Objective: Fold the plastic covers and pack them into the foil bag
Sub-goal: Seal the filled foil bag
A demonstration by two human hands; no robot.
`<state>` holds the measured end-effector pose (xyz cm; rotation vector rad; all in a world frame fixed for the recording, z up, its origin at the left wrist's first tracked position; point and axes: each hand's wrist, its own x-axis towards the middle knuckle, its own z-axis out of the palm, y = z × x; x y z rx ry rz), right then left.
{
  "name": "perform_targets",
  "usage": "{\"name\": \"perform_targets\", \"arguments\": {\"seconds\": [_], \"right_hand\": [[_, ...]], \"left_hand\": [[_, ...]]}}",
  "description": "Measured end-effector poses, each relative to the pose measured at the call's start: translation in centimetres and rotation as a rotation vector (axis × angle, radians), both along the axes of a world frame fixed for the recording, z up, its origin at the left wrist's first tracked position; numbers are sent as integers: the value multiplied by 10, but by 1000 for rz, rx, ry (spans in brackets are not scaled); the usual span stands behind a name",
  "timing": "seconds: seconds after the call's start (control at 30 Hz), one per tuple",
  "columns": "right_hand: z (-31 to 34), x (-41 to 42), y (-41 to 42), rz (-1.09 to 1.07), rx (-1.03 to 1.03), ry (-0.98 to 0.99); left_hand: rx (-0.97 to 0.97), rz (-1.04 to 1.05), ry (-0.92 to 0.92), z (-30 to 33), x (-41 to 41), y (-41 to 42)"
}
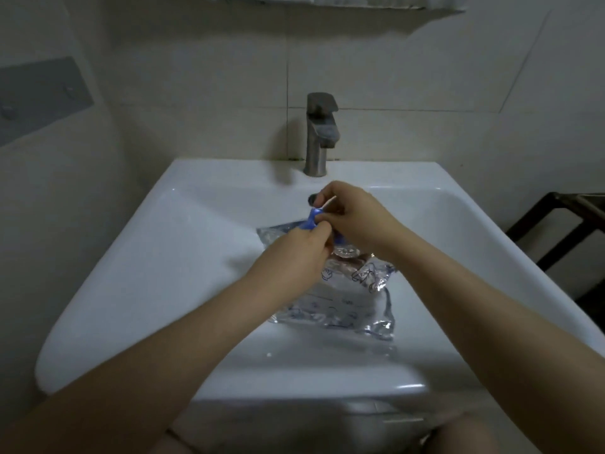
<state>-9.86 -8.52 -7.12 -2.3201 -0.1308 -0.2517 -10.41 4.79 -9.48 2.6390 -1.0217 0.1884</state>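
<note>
The room is tiled: pale wall tiles [393, 60] run behind and to both sides of the basin, with dark grout lines crossing above the tap. A grey plate [39, 96] is fixed to the left wall. The underside of a shelf [327, 1] shows along the top edge. A dark wooden frame [563, 231] stands against the right wall, beside the basin.

The working surface is a white ceramic sink [137, 257], wide and shallow, with a glossy rim. A metal tap [319, 136] stands upright at the centre of the rear ledge, spout pointing forward.

Inside the bowl lies the foil bag [343, 309], silvery, crinkled and printed with blue markings. It rests flat on the basin floor, in the middle of the bowl and slightly to the right, partly under the person's forearms.

The person stands in front of the sink with both arms extended over the bowl. The left hand [301, 253] has its fingers curled and pinches a small wad of blue plastic cover [312, 221]. The right hand [353, 214] meets it from the opposite side, fingers curled, pinching the same blue plastic cover. The two hands touch at the fingertips, above the rear part of the foil bag. A thin pale strip [330, 202] protrudes near the right-hand fingers; what it is cannot be told.
</note>
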Motion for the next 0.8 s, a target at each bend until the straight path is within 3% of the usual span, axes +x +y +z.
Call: {"name": "perform_targets", "arguments": {"seconds": [0.2,0.3,0.47,0.67,0.8], "right_hand": [[-16,-8,-24,74,-153,239],[-21,-9,-23,144,-271,143],[-28,-5,-15,297,-241,30],[-30,5,-8,403,-653,376],[-37,12,-4,447,-682,561]], "left_hand": [[-24,-85,42,-16,-4,-3],[-107,-155,54,-17,-7,-2],[-250,-204,47,-22,2,5],[-236,-106,134,-28,14,11],[-51,-33,225,-27,29,20]]}}
